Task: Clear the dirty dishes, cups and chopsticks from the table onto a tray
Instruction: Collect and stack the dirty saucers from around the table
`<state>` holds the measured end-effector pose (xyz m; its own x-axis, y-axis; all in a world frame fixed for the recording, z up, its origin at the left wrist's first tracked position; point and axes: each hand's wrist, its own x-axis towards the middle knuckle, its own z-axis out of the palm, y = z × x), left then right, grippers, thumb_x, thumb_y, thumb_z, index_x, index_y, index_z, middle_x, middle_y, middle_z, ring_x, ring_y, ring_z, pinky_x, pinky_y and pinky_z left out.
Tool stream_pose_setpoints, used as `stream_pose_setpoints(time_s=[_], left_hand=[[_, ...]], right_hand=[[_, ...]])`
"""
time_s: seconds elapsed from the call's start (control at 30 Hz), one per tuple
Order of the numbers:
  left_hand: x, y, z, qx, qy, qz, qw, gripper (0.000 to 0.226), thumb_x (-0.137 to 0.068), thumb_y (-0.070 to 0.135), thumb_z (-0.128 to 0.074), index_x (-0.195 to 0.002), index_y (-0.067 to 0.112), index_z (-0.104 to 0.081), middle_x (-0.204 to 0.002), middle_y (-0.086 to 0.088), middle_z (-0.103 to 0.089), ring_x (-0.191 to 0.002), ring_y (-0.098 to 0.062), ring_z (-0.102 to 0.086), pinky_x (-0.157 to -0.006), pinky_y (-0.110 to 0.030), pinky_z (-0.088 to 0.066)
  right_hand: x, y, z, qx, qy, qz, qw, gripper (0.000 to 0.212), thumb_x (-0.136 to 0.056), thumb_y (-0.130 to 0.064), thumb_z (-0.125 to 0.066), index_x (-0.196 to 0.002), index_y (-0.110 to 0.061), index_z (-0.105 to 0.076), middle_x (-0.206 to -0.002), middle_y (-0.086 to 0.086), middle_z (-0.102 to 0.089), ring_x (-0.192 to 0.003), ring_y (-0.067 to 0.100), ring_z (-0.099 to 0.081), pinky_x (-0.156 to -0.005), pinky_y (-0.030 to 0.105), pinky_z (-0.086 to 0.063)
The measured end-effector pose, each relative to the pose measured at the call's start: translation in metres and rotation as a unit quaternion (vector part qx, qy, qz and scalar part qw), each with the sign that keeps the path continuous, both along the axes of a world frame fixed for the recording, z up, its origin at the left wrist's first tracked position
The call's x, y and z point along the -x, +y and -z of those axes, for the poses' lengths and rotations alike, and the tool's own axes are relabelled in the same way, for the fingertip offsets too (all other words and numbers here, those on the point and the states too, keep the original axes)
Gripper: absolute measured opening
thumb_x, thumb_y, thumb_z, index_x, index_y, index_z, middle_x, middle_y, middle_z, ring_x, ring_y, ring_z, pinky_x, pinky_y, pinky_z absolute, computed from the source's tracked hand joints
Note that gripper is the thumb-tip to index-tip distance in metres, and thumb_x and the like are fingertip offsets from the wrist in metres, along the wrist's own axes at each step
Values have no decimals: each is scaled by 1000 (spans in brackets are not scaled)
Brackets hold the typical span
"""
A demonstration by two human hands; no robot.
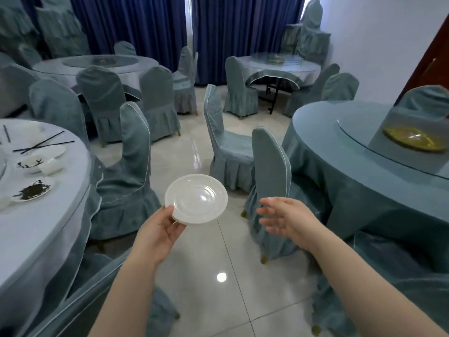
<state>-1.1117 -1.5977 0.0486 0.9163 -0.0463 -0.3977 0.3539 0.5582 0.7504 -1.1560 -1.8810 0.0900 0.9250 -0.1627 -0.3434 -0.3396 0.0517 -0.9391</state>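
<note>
Left hand (158, 229), at about 6 o'clock in the head view, pinches a white saucer (196, 198) by its near rim, thumb on top and fingers beneath, holding it level in the air above the tiled floor (218, 300), between two covered chairs. Right hand (284, 218), at about 4 o'clock, is empty with its fingers extended and relaxed, just beside the saucer but not touching it. On the desk (36, 239) at 9 o'clock lie the items not yet cleared: black chopsticks (43, 143), a soiled plate (34, 190) bearing dark scraps, and a white cup (51, 165) lying beside another dirty dish. No tray is visible, so where the saucer must go cannot be told. The step in hand appears to be carrying the saucer; it is best done by keeping the dish level, bringing the free hand under the far rim for support, and steering clear of the chair backs.
</note>
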Motion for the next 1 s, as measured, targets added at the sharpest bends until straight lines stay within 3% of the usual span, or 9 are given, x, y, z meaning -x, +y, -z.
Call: stream_pose_setpoints(time_s=[0.13,0.27,0.47,0.57,0.67,0.87,1.0], left_hand=[[-71,-22,8,-8,11,-61,998,15,-96,15,-52,-104,7,-61,-100,-10,-69,-89,-20,-66,-57,-23,-58],[-120,-33,8,-16,26,-150,988,12,-96,14,-51,-96,6,-61,-72,-5,-73,-60,-15,-70,-48,-23,-55],[-165,-6,13,-15,35,-293,955,11,-96,16,-50,-93,11,-60,-61,1,-69,-56,-9,-65,-52,-19,-56],[-185,19,20,-17,32,-359,933,12,-96,16,-50,-98,11,-60,-68,-1,-72,-74,-15,-64,-56,-20,-56],[-212,51,30,0,31,-408,912,14,-96,15,-50,-105,9,-59,-89,-8,-67,-83,-18,-61,-64,-27,-56],[-255,117,33,33,15,-483,875,12,-97,13,-47,-97,9,-59,-89,-8,-69,-76,-16,-68,-61,-25,-60],[-256,154,29,33,12,-538,842,11,-96,11,-49,-90,10,-59,-85,-6,-68,-69,-16,-69,-55,-25,-59]], right_hand=[[-102,-33,11,-4,-13,-60,998,22,-91,-29,-62,-106,-14,-68,-98,8,-74,-75,21,-70,-64,31,-54],[-208,-41,24,-17,9,-129,991,21,-93,-30,-58,-105,-17,-69,-96,3,-75,-78,19,-71,-65,31,-55],[-339,3,33,-18,36,-236,971,20,-95,-25,-55,-103,-13,-69,-99,5,-75,-83,20,-71,-66,30,-55],[-390,46,37,-25,48,-283,957,19,-95,-25,-55,-103,-12,-68,-99,5,-74,-88,23,-70,-69,31,-55],[-438,91,41,-13,43,-325,944,19,-95,-24,-56,-103,-11,-67,-100,8,-73,-88,25,-69,-71,33,-56],[-519,177,46,-3,44,-377,925,18,-95,-24,-56,-102,-11,-67,-96,8,-74,-86,26,-67,-84,41,-54],[-549,237,58,7,61,-434,899,19,-95,-25,-57,-104,-12,-66,-90,4,-75,-81,23,-69,-77,37,-55]])
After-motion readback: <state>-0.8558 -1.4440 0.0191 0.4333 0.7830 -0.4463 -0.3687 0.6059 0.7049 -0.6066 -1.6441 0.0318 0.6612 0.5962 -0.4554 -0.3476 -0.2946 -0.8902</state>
